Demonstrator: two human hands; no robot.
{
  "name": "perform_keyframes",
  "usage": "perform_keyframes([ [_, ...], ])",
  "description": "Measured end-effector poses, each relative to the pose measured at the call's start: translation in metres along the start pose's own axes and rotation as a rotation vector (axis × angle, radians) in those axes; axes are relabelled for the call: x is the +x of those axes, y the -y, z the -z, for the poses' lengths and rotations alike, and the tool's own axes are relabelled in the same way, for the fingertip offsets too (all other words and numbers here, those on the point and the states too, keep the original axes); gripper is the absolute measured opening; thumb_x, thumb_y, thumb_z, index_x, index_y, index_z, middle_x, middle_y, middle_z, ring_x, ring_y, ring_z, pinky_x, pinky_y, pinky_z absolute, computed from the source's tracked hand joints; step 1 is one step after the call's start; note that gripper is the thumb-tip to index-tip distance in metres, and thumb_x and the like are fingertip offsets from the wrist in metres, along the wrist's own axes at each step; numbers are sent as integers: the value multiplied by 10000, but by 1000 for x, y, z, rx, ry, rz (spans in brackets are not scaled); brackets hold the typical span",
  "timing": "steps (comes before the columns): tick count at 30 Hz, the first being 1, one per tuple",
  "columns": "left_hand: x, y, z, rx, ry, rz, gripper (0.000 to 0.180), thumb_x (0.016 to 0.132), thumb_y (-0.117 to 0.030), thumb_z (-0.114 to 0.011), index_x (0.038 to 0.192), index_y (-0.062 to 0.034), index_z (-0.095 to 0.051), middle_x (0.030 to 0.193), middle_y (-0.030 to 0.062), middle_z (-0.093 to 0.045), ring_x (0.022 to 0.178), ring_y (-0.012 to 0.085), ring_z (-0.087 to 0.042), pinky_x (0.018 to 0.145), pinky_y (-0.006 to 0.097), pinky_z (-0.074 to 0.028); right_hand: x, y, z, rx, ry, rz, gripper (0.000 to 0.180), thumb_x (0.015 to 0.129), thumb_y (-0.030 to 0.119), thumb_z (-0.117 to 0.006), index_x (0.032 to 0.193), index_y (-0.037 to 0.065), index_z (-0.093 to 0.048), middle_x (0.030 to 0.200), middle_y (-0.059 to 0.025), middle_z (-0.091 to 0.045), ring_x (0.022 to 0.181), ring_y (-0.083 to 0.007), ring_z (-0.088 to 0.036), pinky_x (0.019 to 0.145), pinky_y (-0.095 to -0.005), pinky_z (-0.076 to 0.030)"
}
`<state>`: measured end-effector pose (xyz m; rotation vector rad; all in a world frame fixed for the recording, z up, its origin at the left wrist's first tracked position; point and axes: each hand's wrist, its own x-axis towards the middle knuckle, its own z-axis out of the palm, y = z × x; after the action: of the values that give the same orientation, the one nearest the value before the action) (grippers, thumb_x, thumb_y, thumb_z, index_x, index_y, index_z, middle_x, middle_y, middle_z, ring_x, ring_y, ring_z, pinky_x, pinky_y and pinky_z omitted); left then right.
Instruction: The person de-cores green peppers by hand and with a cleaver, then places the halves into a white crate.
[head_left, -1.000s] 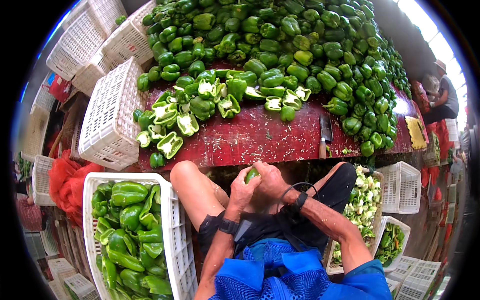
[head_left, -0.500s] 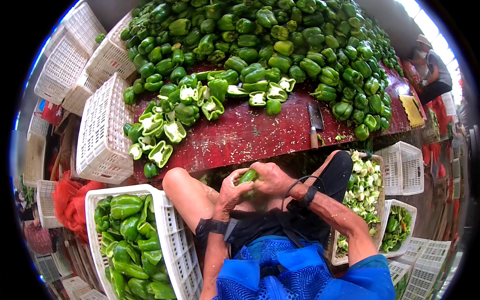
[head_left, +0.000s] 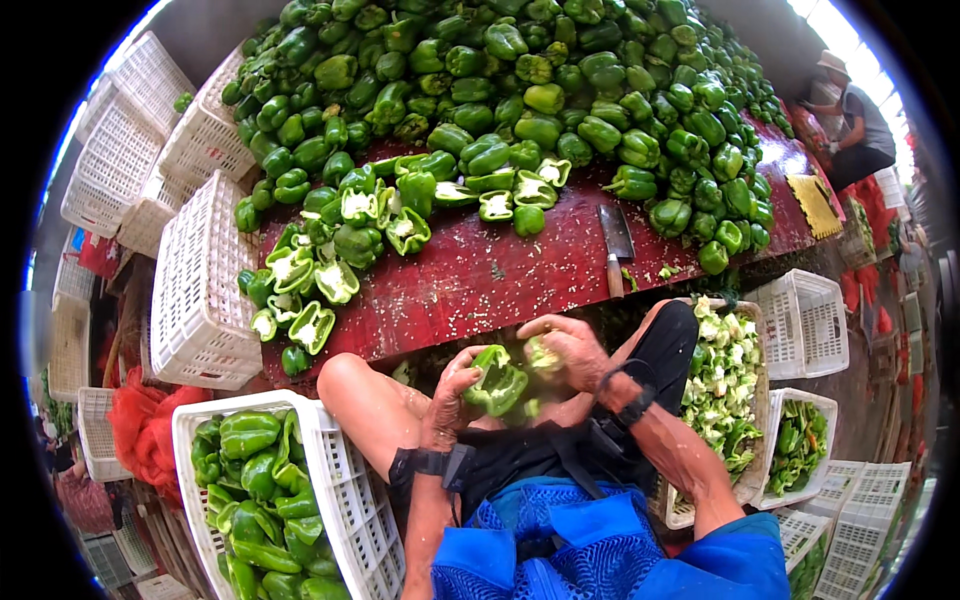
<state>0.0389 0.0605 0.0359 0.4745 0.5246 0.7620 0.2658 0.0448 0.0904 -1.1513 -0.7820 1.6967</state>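
Above my lap, my left hand [head_left: 453, 392] is closed on a green bell pepper [head_left: 498, 384], whose pale hollow inside faces up. Just to its right, my right hand [head_left: 578, 352] pinches a pale pepper core [head_left: 542, 357], blurred by motion and apart from the pepper. A small green bit shows below, between the two hands. In front of me, cut-open pepper halves [head_left: 337, 282] lie on the red tabletop [head_left: 450, 290] among scattered seeds. A cleaver [head_left: 617, 240] rests there too, its wooden handle toward me.
Whole peppers [head_left: 480, 90] are heaped across the table's far side. At my left stands a white crate [head_left: 330, 470] of cut peppers; at my right, a crate of pale cores [head_left: 722, 385]. Stacked crates [head_left: 205, 280] flank the table. Another person [head_left: 860, 130] sits far right.
My hands, together around the pepper before, have moved apart. The pepper now shows its open inside in my left hand, and the core has come away in my right. The view shifted slightly.
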Motion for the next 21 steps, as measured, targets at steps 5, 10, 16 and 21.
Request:
perform_keyframes([
  [5,-3,0,-9,-196,-55,-110,599,844,-262,-637,1339,-4,-420,1217,189,-577,1098,345,-619,818,486,-580,-71,81,35,-574,-356,356,234,887,19,-484,1023,29,-674,780,-55,-629,657,-118,-606,536,-264,-491],
  [10,4,-5,-17,-154,102,-185,657,849,-247,-612,1410,-17,-360,1257,183,-553,1086,342,-624,649,425,-622,-117,98,108,-1856,-942,549,167,870,62,-587,1004,16,-676,851,-131,-672,772,-242,-651,725,-369,-526],
  [16,7,3,-22,291,-75,-230,666,796,-131,-594,1412,24,-396,1276,140,-550,1178,234,-555,1011,367,-474,-49,23,-15,-1039,-275,529,179,839,125,-650,980,16,-667,916,-180,-680,827,-336,-676,750,-379,-544],
  [21,5,9,-16,542,-69,-349,626,792,-127,-669,1373,-2,-470,1233,95,-578,1131,171,-550,1015,312,-410,-3,-30,-36,-1058,-124,423,142,864,144,-565,889,5,-587,831,-245,-630,769,-423,-636,640,-472,-503],
])
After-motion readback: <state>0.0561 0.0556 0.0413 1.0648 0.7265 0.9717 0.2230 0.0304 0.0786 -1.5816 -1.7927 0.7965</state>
